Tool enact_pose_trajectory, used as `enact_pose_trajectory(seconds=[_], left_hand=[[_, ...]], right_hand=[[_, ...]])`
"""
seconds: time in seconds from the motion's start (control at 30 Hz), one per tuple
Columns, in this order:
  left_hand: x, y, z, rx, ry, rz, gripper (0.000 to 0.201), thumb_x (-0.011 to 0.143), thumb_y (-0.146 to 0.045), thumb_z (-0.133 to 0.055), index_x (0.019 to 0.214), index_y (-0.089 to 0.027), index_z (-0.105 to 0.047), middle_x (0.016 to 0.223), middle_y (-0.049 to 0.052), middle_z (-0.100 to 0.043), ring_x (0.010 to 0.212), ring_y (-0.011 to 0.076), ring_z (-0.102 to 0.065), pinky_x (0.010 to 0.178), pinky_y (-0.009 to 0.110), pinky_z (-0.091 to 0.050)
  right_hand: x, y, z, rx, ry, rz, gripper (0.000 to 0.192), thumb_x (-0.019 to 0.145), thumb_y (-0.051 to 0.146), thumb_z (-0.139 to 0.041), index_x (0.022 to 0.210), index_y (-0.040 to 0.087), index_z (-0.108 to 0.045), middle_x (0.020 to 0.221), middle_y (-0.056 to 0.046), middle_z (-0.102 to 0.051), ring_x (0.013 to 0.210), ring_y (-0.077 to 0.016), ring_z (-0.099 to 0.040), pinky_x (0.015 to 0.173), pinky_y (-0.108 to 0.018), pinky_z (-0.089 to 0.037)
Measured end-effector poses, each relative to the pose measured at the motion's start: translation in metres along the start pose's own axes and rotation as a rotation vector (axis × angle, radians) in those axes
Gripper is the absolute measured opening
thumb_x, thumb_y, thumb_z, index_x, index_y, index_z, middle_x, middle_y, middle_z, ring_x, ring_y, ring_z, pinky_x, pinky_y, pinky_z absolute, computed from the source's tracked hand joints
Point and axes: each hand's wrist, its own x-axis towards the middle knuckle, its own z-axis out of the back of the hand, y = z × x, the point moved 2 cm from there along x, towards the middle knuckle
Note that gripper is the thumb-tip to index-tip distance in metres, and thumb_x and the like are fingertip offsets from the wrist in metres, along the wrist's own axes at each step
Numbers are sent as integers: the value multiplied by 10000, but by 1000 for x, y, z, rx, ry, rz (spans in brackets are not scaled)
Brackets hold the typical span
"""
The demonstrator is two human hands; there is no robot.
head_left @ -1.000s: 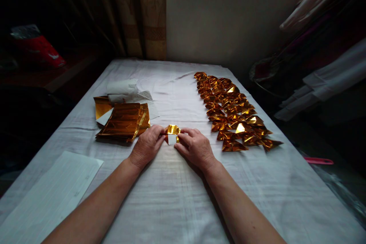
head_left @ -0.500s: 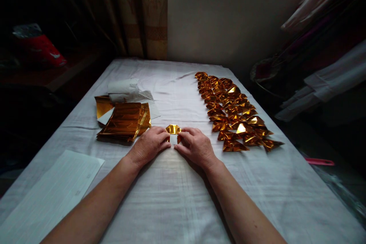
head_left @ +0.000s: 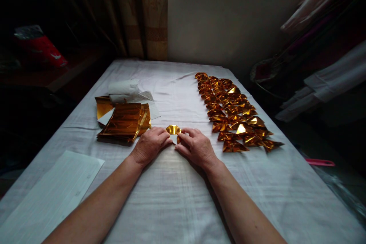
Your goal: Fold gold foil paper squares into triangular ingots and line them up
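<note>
Between my hands, at the middle of the cloth-covered table, is a small, partly folded sheet of gold foil paper (head_left: 173,129), its white underside showing on the near side. My left hand (head_left: 151,144) has its fingers closed on the left edge, the thumb near the white part. On the right edge my right hand (head_left: 196,145) pinches the paper between thumb and fingers. Left of my hands lies a stack of flat gold foil sheets (head_left: 122,122). To the right stand rows of several folded gold foil ingots (head_left: 232,111).
White crumpled paper (head_left: 124,87) lies behind the foil stack. A pale lined sheet (head_left: 54,194) rests at the table's near left. White cloth (head_left: 171,206) covers the table. Beyond the right edge are a pink handle (head_left: 319,162) and hanging clothes (head_left: 337,72).
My left thumb and fingers have shifted slightly right over the foil paper, covering more of its white part. My right hand has hardly moved.
</note>
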Motion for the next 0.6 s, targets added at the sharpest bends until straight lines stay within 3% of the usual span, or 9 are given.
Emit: enact_pose_trajectory(seconds=[0.37, 0.6], left_hand=[[3, -1, -2, 39, -34, 10, 327, 988, -397, -485, 802, -195, -663, 842, 40, -694, 803, 175, -628, 751, 291, -473], [2, 3, 2, -101, -26, -29, 229, 937, -396, -582, 857, -202, -673, 909, 44, -706, 854, 185, -638, 774, 294, -501]], right_hand=[[1, 3, -4, -69, -62, 35, 219, 892, 361, -632, 1042, 223, -712, 1143, -92, -685, 932, -225, -604, 831, -338, -500], [1, 1, -7, -86, -114, 39, 205, 939, 360, -574, 999, 238, -728, 1102, -77, -702, 875, -198, -604, 812, -313, -490]])
